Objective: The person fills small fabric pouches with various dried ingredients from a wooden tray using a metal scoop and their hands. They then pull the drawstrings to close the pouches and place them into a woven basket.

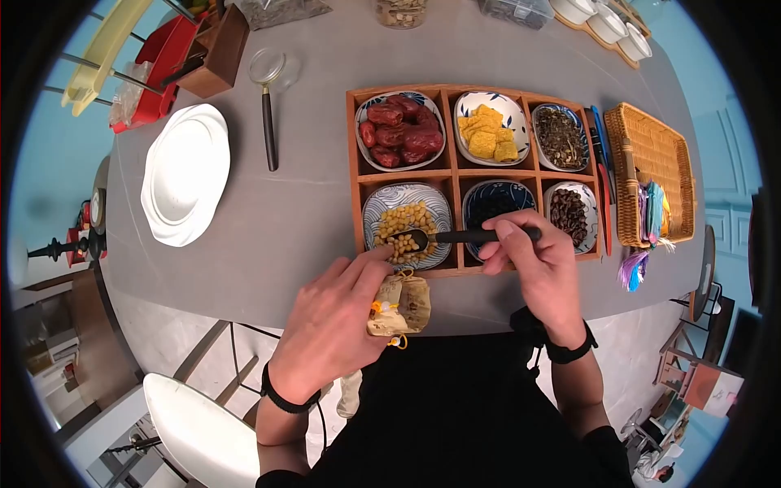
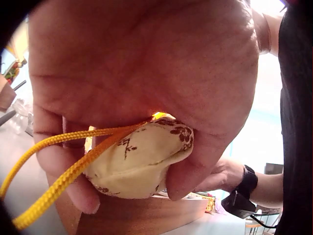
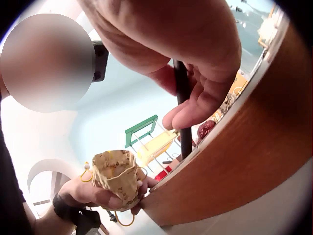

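My right hand (image 1: 537, 264) grips the black handle of a small spoon (image 1: 455, 237), its bowl down among yellow beans (image 1: 409, 221) in a patterned dish. In my left hand (image 1: 329, 317) I hold a cream drawstring pouch (image 2: 139, 159) with brown print and yellow cords (image 2: 73, 166). The pouch mouth gapes open in the right wrist view, close below the bean dish in the head view. Both hands work at the near side of a wooden divided box (image 1: 354, 175). Part of a dark dish (image 1: 498, 195) lies hidden under the spoon handle and right hand.
Other compartments hold red dates (image 1: 400, 130), yellow pieces (image 1: 488, 134), dried leaves (image 1: 560, 137) and dark brown beans (image 1: 568, 213). A wicker basket (image 1: 634, 130) with tasselled sachets (image 1: 651, 211) stands right. Leftward are a strainer (image 1: 268, 114) and white dishes (image 1: 187, 175).
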`<state>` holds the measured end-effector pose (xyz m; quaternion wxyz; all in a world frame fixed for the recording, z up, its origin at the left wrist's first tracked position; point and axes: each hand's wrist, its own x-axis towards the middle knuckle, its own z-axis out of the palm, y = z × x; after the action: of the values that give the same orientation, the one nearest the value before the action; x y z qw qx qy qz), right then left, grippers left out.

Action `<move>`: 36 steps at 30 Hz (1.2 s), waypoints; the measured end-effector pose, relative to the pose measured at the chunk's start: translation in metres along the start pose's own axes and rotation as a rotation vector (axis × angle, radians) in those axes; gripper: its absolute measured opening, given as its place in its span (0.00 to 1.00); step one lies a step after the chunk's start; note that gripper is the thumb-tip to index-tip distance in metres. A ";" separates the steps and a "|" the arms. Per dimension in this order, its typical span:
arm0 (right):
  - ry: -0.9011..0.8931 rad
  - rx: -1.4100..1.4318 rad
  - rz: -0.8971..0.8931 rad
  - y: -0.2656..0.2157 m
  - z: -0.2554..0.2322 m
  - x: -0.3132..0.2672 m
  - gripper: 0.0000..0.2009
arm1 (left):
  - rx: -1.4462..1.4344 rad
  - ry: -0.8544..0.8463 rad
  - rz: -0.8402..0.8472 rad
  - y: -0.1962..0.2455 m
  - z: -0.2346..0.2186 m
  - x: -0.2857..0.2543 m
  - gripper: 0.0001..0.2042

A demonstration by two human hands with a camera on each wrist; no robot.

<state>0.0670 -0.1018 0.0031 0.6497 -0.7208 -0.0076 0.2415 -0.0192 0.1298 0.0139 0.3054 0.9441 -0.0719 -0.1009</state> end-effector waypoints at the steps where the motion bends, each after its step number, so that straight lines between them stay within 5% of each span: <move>1: 0.036 0.016 0.021 0.002 0.003 0.000 0.11 | -0.001 -0.004 0.000 0.000 0.000 0.001 0.25; 6: 0.138 0.028 0.061 0.002 0.010 0.001 0.12 | -0.038 0.002 -0.010 -0.001 0.000 -0.003 0.25; 15: 0.268 0.262 -0.124 -0.003 -0.014 -0.006 0.13 | -0.299 0.134 -0.059 -0.006 -0.002 -0.017 0.27; 23: 0.149 0.123 -0.356 -0.053 -0.004 -0.044 0.07 | -0.389 0.183 -0.172 -0.001 0.002 -0.008 0.28; 25: -0.150 -0.230 -0.579 -0.059 -0.006 -0.039 0.03 | -0.413 0.175 -0.174 0.001 0.002 -0.007 0.29; 27: -0.180 -0.255 -0.588 -0.063 -0.004 -0.041 0.03 | -0.417 0.164 -0.169 0.001 0.002 -0.006 0.29; 31: 0.045 0.041 -0.627 -0.052 -0.011 -0.035 0.08 | -0.379 0.183 -0.106 -0.002 0.001 -0.011 0.28; 36: -0.099 -0.432 -0.660 -0.035 -0.011 0.002 0.07 | -0.192 0.121 -0.080 0.002 0.003 -0.010 0.26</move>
<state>0.0833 -0.1060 0.0360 0.5248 -0.7871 -0.3208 0.0473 -0.0295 0.1285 0.0145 0.3937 0.9171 -0.0056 -0.0622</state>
